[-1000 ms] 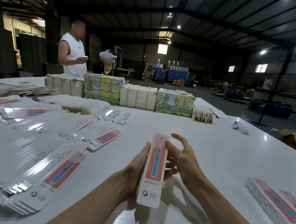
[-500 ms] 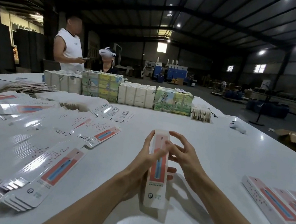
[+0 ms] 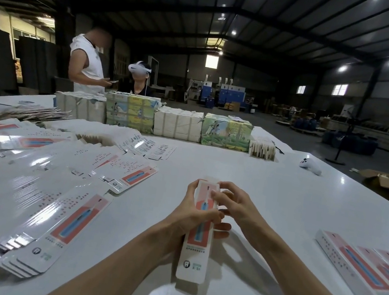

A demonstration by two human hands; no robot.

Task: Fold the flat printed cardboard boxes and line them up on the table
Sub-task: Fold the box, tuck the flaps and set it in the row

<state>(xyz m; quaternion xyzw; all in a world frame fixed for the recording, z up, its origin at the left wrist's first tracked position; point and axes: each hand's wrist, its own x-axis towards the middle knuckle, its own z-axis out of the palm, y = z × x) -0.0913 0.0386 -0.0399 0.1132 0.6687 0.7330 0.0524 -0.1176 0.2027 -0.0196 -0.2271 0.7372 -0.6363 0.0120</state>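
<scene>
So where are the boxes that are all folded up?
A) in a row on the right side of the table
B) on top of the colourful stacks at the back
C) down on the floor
A: the folded boxes lie side by side at the right edge of the table, while the pile on the left is all flat sheets.
</scene>
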